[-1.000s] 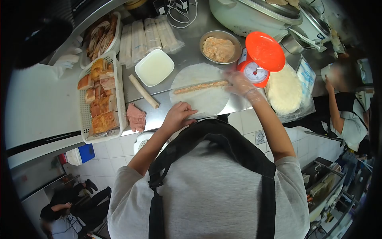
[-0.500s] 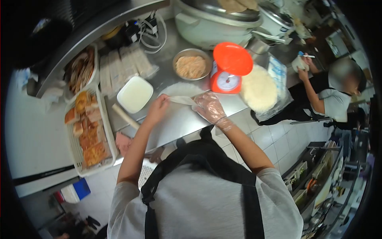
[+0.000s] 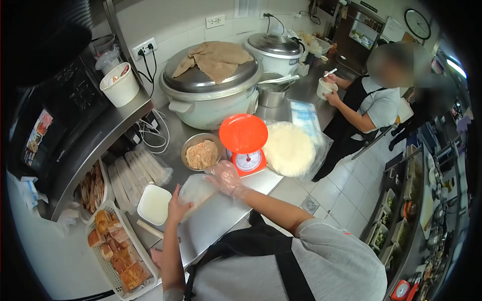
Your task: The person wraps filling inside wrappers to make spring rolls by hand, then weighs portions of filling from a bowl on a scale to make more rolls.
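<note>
A thin, translucent whitish sheet point(image 3: 197, 192) spreads between my two hands over the steel counter's front edge. My bare left hand point(image 3: 176, 204) grips its left side, thumb toward the middle. On the opposite side my right hand point(image 3: 225, 178), in a clear plastic glove, has its fingers closed on the sheet's edge, partly blurred. Just beyond it stands a metal bowl point(image 3: 202, 152) with a pinkish-orange mixture. Beside that is a red dial scale point(image 3: 248, 161) with an orange-red pan point(image 3: 244, 133). A white square tub point(image 3: 154, 204) of pale contents sits left of my left hand.
Left lie a basket of bread point(image 3: 116, 251), a rolling-pin-like stick point(image 3: 149, 229) and wrapped packs point(image 3: 134, 170). A plastic bag with a white mass point(image 3: 289, 149) is right of the scale. Large cookers point(image 3: 211, 100) stand behind. Another person point(image 3: 374, 108) holds a white cup.
The sheet was a narrow folded strip stretched between my hands; now it is spread wider and lower. My view has tilted up and turned, showing more of the back wall.
</note>
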A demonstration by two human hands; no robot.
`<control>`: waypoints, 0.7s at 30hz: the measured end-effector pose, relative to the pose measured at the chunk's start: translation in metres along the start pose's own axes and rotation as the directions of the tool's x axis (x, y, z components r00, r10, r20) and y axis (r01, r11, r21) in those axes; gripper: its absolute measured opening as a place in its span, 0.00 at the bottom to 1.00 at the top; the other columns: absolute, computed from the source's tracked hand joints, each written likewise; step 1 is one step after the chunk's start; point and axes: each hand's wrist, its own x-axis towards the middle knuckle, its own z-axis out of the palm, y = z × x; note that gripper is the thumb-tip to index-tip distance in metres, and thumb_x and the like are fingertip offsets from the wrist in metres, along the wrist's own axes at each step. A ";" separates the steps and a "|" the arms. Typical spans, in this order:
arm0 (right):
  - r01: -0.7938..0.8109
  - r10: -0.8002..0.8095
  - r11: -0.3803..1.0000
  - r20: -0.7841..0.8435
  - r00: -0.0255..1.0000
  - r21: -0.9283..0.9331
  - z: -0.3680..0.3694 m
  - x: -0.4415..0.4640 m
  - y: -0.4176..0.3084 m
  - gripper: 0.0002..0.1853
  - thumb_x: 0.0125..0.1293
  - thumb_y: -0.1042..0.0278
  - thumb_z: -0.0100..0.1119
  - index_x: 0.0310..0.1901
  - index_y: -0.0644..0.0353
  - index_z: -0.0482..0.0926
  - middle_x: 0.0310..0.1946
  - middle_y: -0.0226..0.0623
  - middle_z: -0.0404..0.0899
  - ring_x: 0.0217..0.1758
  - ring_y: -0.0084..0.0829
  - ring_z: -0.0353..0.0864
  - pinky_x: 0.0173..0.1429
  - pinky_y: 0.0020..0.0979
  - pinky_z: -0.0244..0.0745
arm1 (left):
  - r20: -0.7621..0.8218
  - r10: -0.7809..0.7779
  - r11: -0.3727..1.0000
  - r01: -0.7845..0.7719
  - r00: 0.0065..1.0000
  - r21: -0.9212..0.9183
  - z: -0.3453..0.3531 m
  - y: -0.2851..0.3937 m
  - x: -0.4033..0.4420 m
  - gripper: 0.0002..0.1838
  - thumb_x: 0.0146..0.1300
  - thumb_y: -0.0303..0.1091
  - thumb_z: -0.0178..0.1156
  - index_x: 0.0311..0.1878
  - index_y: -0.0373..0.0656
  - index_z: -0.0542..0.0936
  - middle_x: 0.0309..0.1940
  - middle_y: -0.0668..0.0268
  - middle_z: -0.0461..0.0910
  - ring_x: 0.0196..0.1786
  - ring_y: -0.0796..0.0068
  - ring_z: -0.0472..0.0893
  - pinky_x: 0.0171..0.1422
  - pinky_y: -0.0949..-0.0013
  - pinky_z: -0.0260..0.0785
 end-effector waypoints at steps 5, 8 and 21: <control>0.255 -0.294 0.953 0.298 0.908 0.164 0.029 -0.022 -0.040 0.14 0.61 0.57 0.66 0.46 0.52 0.84 0.45 0.36 0.81 0.51 0.43 0.78 0.59 0.43 0.72 | 0.087 -0.137 0.984 0.146 0.987 -0.105 0.001 0.002 -0.003 0.54 0.48 0.17 0.68 0.80 0.47 0.56 0.42 0.61 0.83 0.44 0.72 0.81 0.53 0.70 0.73; 0.319 -0.402 0.904 0.319 0.858 0.283 0.058 -0.025 -0.049 0.14 0.61 0.59 0.66 0.47 0.51 0.83 0.45 0.36 0.80 0.52 0.43 0.78 0.61 0.43 0.72 | 0.120 -0.108 0.992 0.115 0.987 -0.057 -0.004 0.000 0.000 0.56 0.48 0.13 0.63 0.82 0.52 0.52 0.41 0.64 0.83 0.43 0.73 0.81 0.53 0.72 0.72; 0.261 -0.356 0.934 0.584 0.729 0.243 0.078 -0.037 -0.034 0.14 0.59 0.62 0.62 0.48 0.48 0.85 0.45 0.41 0.82 0.55 0.45 0.80 0.64 0.45 0.70 | 0.412 -0.104 0.966 0.191 0.905 -0.175 -0.025 0.015 -0.003 0.65 0.44 0.10 0.61 0.83 0.59 0.38 0.67 0.55 0.73 0.67 0.61 0.74 0.71 0.69 0.64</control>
